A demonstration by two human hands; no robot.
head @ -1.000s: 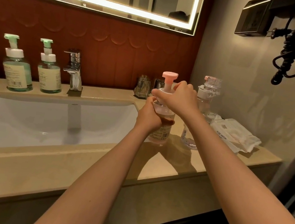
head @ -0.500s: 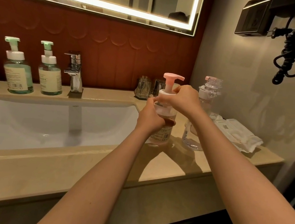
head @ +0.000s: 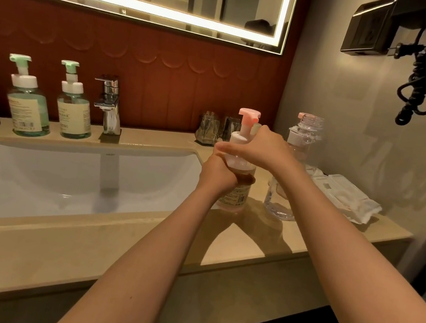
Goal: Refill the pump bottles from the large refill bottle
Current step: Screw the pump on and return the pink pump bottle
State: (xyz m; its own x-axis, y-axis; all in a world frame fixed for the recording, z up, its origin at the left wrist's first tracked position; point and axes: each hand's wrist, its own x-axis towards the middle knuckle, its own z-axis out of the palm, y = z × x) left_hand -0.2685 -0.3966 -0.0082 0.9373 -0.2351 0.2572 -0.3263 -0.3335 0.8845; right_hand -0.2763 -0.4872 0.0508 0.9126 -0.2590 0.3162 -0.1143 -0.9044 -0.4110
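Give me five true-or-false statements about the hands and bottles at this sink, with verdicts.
1. The left hand grips the body of the pink-pump bottle. True.
2. Two green-pump bottles stand left of the faucet. True.
3. The right hand rests on the faucet. False: it holds the pink-pump bottle's white collar.
4. The pink-pump bottle lies on its side. False: it stands upright on the counter.
5. A wipes pack lies at the counter's right end. True.
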